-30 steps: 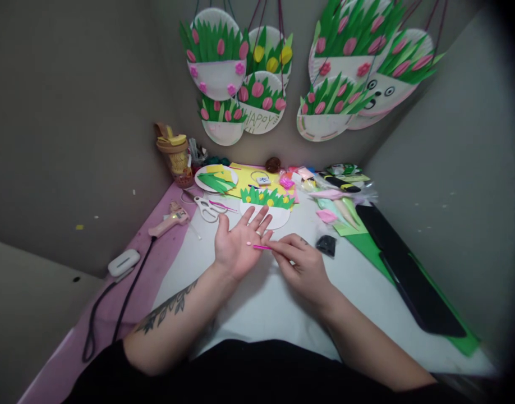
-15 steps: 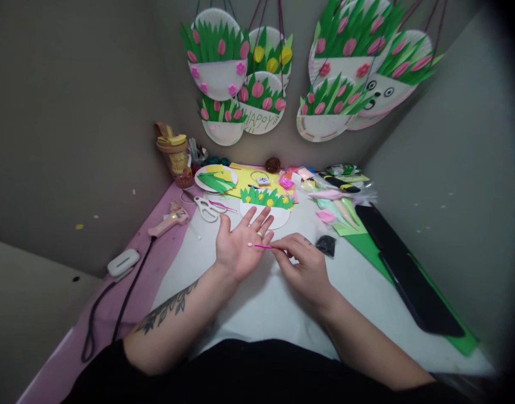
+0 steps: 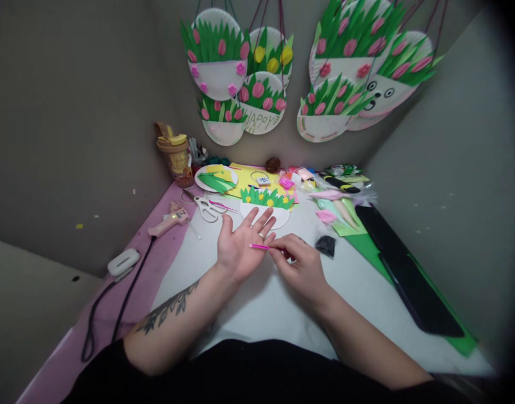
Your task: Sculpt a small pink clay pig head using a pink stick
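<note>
My left hand (image 3: 240,249) is palm up with its fingers spread, and a tiny pale pink bit (image 3: 251,246) lies on the palm. Between the thumb and fingers of my right hand (image 3: 297,264) is a thin magenta stick (image 3: 261,247), whose tip reaches over the left palm at the pale bit. Just beyond my left fingertips lies a white half-round paper piece (image 3: 261,216) with green paper grass and small yellow flowers.
White scissors (image 3: 207,209) and a pink glue gun (image 3: 170,223) lie to the left, near a lidded cup (image 3: 177,160). Bagged clay (image 3: 326,216), a black packet (image 3: 326,246) and a long black object (image 3: 409,269) are at right. Paper-plate baskets (image 3: 219,78) hang behind.
The magenta stick has moved slightly left and now meets the pale bit on my left palm. My right hand has shifted slightly left with it.
</note>
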`<state>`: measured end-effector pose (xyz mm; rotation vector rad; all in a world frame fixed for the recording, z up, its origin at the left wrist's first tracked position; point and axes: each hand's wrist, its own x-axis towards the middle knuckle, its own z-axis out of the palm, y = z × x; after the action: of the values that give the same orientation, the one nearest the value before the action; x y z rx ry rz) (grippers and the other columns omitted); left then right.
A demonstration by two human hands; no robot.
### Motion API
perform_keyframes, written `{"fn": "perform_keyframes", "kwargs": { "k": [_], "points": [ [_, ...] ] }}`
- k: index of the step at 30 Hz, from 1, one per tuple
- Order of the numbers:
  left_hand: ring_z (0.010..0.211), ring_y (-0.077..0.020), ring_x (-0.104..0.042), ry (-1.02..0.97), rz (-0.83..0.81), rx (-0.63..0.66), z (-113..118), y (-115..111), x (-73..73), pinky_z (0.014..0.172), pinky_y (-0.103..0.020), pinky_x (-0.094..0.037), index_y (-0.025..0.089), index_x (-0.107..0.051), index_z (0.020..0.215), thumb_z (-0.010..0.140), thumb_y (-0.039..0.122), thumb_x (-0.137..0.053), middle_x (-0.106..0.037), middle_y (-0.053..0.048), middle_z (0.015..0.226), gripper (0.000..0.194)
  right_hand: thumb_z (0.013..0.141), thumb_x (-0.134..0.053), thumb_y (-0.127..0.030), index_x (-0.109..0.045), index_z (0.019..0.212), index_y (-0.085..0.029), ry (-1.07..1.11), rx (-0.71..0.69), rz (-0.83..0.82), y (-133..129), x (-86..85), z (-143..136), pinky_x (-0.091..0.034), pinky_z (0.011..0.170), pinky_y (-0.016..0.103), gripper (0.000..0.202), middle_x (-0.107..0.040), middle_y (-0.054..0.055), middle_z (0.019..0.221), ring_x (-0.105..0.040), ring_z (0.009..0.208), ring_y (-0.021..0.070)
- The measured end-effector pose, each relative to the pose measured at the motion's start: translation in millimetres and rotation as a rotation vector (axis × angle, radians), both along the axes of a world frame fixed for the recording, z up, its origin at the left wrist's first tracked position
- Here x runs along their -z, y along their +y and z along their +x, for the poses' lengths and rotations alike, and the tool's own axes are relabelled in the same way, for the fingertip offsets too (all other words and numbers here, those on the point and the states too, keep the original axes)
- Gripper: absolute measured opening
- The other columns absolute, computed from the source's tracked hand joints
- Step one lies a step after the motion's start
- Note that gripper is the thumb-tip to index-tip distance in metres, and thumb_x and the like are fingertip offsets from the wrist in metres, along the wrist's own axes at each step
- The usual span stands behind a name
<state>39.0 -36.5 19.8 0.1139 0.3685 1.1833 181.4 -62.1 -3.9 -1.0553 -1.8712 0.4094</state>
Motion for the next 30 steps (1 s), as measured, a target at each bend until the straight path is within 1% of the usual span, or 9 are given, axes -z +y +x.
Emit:
{"fn": "perform_keyframes", "kwargs": {
  "k": [5,10,13,17,20,23,26,30],
  "points": [
    [0.128,-0.028,-0.049,-0.003,0.001,0.002,1,0,0.2,0.094,-0.038,-0.041,0.018,-0.055,0.124,0.087,0.073,-0.025,-0.055,-0.014,0.136,0.073,0.087,-0.055,-0.017,-0.066,0.088,-0.022,0.005,-0.006,-0.012,0,1.7,0,-0.047,0.063,0.028,0.012,-0.068,0.002,0.079,-0.058,0.068,0.0137],
    [0.127,-0.0278,-0.049,-0.014,-0.007,0.004,0,0,-0.5,0.091,-0.038,-0.044,0.019,-0.054,0.126,0.087,0.072,-0.024,-0.055,-0.014,0.136,0.072,0.087,-0.056,-0.016,-0.065,0.085,-0.023,0.018,0.007,0.032,0,-1.9,1,-0.047,0.063,0.029,0.01,-0.066,0.001,0.076,-0.057,0.069,0.0148],
    [0.126,-0.0277,-0.05,-0.017,0.002,0.012,0,0,0.0,0.089,-0.037,-0.046,0.019,-0.053,0.126,0.088,0.072,-0.024,-0.055,-0.014,0.137,0.071,0.085,-0.058,-0.016,-0.065,0.086,-0.023,0.04,0.005,0.057,0,-3.4,0,-0.048,0.064,0.03,0.011,-0.065,0.002,0.077,-0.059,0.073,0.0161],
    [0.126,-0.0274,-0.05,0.005,0.016,0.019,3,-2,0.5,0.094,-0.038,-0.045,0.017,-0.053,0.127,0.088,0.071,-0.023,-0.054,-0.015,0.136,0.073,0.084,-0.056,-0.01,-0.069,0.096,-0.026,0.043,-0.047,0.129,-1,3.2,-4,-0.052,0.071,0.032,0.024,-0.062,0.003,0.083,-0.061,0.079,0.0161],
    [0.127,-0.0276,-0.05,0.023,0.022,0.021,5,-5,0.6,0.101,-0.039,-0.041,0.015,-0.051,0.128,0.089,0.071,-0.023,-0.054,-0.017,0.136,0.073,0.084,-0.056,-0.01,-0.068,0.111,-0.029,0.031,-0.027,0.179,-3,12.4,-9,-0.054,0.075,0.034,0.035,-0.061,0.004,0.087,-0.062,0.082,0.0166],
    [0.129,-0.027,-0.049,0.034,0.035,0.027,5,-7,1.4,0.103,-0.039,-0.039,0.016,-0.051,0.129,0.089,0.071,-0.024,-0.054,-0.016,0.137,0.073,0.083,-0.055,-0.008,-0.064,0.12,-0.031,0.002,-0.019,0.225,-5,19.2,-12,-0.055,0.076,0.035,0.045,-0.063,0.005,0.089,-0.062,0.084,0.0178],
    [0.13,-0.0259,-0.047,0.035,0.054,0.033,5,-7,3.0,0.102,-0.038,-0.04,0.019,-0.052,0.129,0.087,0.073,-0.024,-0.054,-0.015,0.137,0.074,0.082,-0.056,-0.007,-0.064,0.121,-0.032,-0.001,-0.022,0.258,-6,21.1,-13,-0.056,0.075,0.036,0.048,-0.063,0.005,0.089,-0.062,0.084,0.0184],
    [0.132,-0.0248,-0.046,0.049,0.059,0.025,6,-6,3.1,0.103,-0.037,-0.039,0.02,-0.052,0.129,0.087,0.074,-0.023,-0.055,-0.014,0.137,0.075,0.082,-0.057,-0.008,-0.067,0.115,-0.032,0.026,-0.015,0.225,-7,19.6,-14,-0.056,0.075,0.035,0.042,-0.062,0.004,0.088,-0.062,0.085,0.0184]
  ]
}}
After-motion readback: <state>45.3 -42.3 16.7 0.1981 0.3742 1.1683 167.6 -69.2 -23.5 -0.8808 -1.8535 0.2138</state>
